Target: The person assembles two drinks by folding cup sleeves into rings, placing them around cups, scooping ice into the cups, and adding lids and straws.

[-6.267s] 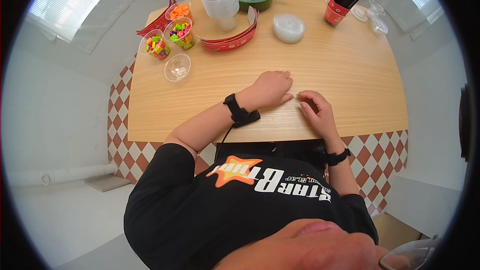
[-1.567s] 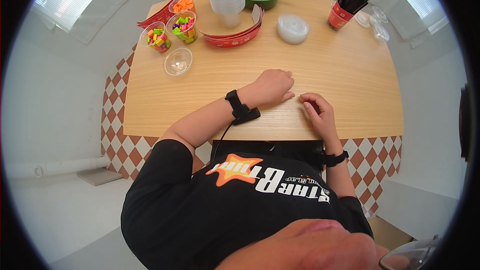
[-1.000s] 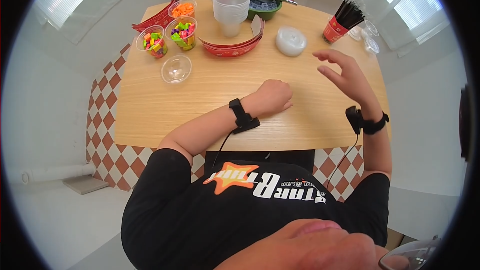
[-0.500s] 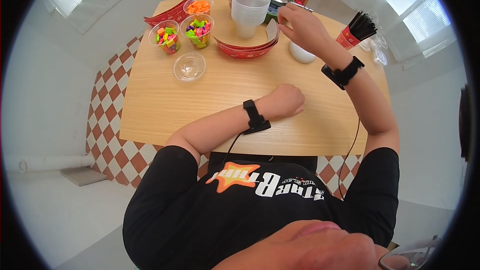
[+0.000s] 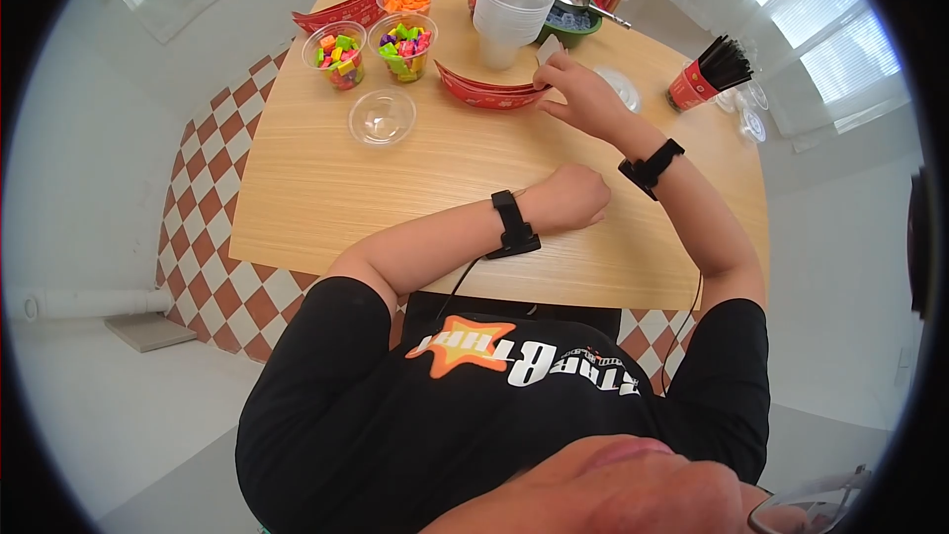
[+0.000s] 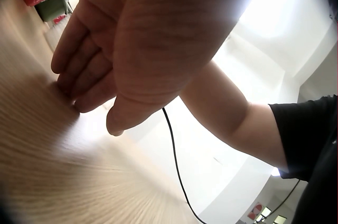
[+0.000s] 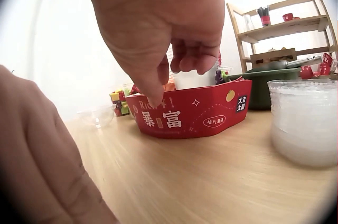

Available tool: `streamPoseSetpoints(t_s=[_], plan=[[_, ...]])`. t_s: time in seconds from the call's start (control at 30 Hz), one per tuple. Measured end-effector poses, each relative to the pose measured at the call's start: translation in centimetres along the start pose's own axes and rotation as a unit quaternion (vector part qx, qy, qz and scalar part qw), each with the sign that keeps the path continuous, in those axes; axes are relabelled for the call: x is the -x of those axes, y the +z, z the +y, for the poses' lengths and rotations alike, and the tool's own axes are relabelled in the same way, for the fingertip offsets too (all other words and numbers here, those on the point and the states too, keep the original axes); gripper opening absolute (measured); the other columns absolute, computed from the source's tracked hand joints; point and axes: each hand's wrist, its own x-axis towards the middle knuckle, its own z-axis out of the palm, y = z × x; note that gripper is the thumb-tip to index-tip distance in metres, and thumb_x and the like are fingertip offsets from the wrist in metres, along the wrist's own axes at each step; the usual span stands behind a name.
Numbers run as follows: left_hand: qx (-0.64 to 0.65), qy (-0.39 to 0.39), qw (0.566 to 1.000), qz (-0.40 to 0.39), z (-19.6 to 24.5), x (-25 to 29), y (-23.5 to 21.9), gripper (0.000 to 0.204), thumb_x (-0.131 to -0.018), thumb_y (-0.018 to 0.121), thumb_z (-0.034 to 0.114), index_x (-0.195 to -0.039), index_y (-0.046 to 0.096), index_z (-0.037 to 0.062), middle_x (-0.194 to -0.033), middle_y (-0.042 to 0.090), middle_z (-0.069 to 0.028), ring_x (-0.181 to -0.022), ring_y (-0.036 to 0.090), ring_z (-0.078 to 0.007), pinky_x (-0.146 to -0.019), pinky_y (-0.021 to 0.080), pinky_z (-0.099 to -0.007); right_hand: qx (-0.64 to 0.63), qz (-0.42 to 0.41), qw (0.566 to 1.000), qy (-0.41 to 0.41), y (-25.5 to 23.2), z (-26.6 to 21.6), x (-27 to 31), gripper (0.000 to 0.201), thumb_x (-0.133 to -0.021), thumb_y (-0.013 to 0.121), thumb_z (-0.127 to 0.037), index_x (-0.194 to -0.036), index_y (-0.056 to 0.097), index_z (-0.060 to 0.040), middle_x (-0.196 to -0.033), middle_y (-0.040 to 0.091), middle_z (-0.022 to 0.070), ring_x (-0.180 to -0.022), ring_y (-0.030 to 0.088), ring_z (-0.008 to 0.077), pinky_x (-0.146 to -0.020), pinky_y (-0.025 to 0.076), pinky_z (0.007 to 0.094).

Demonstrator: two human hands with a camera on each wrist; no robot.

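My right hand (image 5: 585,101) reaches over the right end of a small nested stack of curved red paper cup sleeves (image 5: 486,94). In the right wrist view the thumb lies against the front rim of the printed red sleeve (image 7: 193,113). The other fingers (image 7: 199,64) bend down, their tips just above the rim. My left hand (image 5: 568,198) rests on the table near the front, holding nothing; the left wrist view shows its fingers (image 6: 87,76) loosely extended at the wood. Behind the sleeves stands a stack of clear plastic cups (image 5: 512,15).
Cups of colourful cubes (image 5: 403,47) and orange pieces (image 5: 407,2) stand at left, near a clear dome lid (image 5: 383,118) and more red sleeves (image 5: 346,10). A lid stack (image 5: 621,89), a green bowl (image 5: 578,30) with a metal scoop, and a cup of black straws (image 5: 697,84) stand at right.
My right hand has lifted off the front of the table, swung forward past the lid stack, and come down at the sleeves' right end. The left hand stays in about the same place.
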Motion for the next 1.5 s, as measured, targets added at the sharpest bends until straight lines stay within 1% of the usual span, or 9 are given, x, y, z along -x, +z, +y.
streamPoseSetpoints(t_s=[0.37,0.63,0.87,0.97,1.03,1.2,1.37,1.47,1.5], plan=[[-0.007,0.009,1.000,0.011,-0.3,-0.3,0.4,0.034,-0.085,0.067,0.034,-0.078,0.071,0.0007,-0.080,0.068,-0.0192,-0.079,0.068,-0.0369,-0.071,0.054,-0.0459,0.043,0.015,0.999,-0.005,1.2,-0.7,-0.8,0.018,-0.083,0.072,-0.014,-0.091,0.059,-0.0050,-0.097,0.059,0.0100,-0.089,0.060,0.0327,-0.076,0.049,0.0423],[-0.008,0.009,1.000,0.012,-0.3,-0.3,0.2,0.034,-0.085,0.066,0.034,-0.076,0.070,0.0014,-0.078,0.068,-0.0187,-0.079,0.067,-0.0372,-0.071,0.054,-0.0461,0.119,0.011,0.988,-0.096,0.9,-0.5,-1.3,0.013,-0.085,0.070,-0.018,-0.088,0.066,-0.0053,-0.092,0.062,0.0085,-0.087,0.061,0.0314,-0.077,0.048,0.0424],[-0.006,0.007,1.000,0.003,-0.2,-0.3,0.1,0.035,-0.086,0.066,0.034,-0.076,0.070,0.0014,-0.078,0.068,-0.0186,-0.079,0.067,-0.0372,-0.072,0.054,-0.0463,0.076,0.003,0.995,-0.061,0.6,-1.2,-0.8,0.012,-0.087,0.068,-0.016,-0.090,0.064,-0.0050,-0.089,0.066,0.0110,-0.085,0.064,0.0319,-0.074,0.050,0.0426],[-0.001,0.004,1.000,0.007,-0.1,-0.4,0.0,0.035,-0.086,0.065,0.034,-0.076,0.070,0.0012,-0.078,0.068,-0.0190,-0.079,0.067,-0.0376,-0.072,0.053,-0.0465,0.032,-0.004,0.998,0.045,0.3,-1.9,-0.6,0.013,-0.088,0.068,-0.016,-0.092,0.063,-0.0045,-0.089,0.067,0.0134,-0.082,0.065,0.0336,-0.071,0.051,0.0424],[-0.003,-0.001,1.000,-0.003,-0.1,-0.5,0.0,0.034,-0.085,0.066,0.034,-0.075,0.069,0.0011,-0.078,0.068,-0.0192,-0.079,0.067,-0.0376,-0.073,0.053,-0.0465,-0.033,0.035,0.998,0.030,0.3,-1.9,-0.4,0.014,-0.088,0.067,-0.015,-0.095,0.063,-0.0045,-0.089,0.067,0.0148,-0.083,0.064,0.0345,-0.071,0.051,0.0418],[0.002,0.000,1.000,0.008,-0.2,-0.4,0.2,0.034,-0.084,0.066,0.033,-0.073,0.069,0.0012,-0.077,0.068,-0.0195,-0.079,0.067,-0.0380,-0.072,0.053,-0.0467,0.010,0.039,0.998,-0.041,0.9,-0.9,0.2,0.014,-0.088,0.067,-0.015,-0.098,0.064,-0.0052,-0.088,0.067,0.0141,-0.082,0.065,0.0336,-0.071,0.051,0.0414],[0.007,-0.006,1.000,-0.003,-0.3,-0.4,0.2,0.035,-0.084,0.066,0.034,-0.075,0.069,0.0007,-0.078,0.068,-0.0202,-0.079,0.066,-0.0388,-0.072,0.052,-0.0474,0.040,0.036,0.997,-0.060,-1.3,-3.6,1.9,0.012,-0.090,0.066,-0.016,-0.095,0.066,-0.0048,-0.088,0.069,0.0135,-0.078,0.065,0.0326,-0.069,0.051,0.0413],[0.033,-0.010,0.999,0.011,-0.1,-0.3,-0.6,0.041,-0.085,0.067,0.039,-0.073,0.067,-0.0003,-0.078,0.067,-0.0203,-0.078,0.066,-0.0391,-0.073,0.051,-0.0487,0.019,0.077,0.997,-0.005,-4.2,-7.1,4.7,0.010,-0.089,0.068,-0.013,-0.093,0.066,-0.0036,-0.086,0.069,0.0131,-0.075,0.065,0.0325,-0.067,0.052,0.0386],[0.039,-0.036,0.997,-0.054,0.3,-0.5,-1.4,0.045,-0.086,0.066,0.043,-0.091,0.066,-0.0016,-0.082,0.067,-0.0226,-0.082,0.066,-0.0395,-0.076,0.051,-0.0479,0.021,0.141,0.990,-0.011,-5.1,-8.1,6.1,0.009,-0.087,0.070,-0.009,-0.094,0.066,-0.0030,-0.085,0.069,0.0125,-0.074,0.065,0.0310,-0.067,0.052,0.0366]])
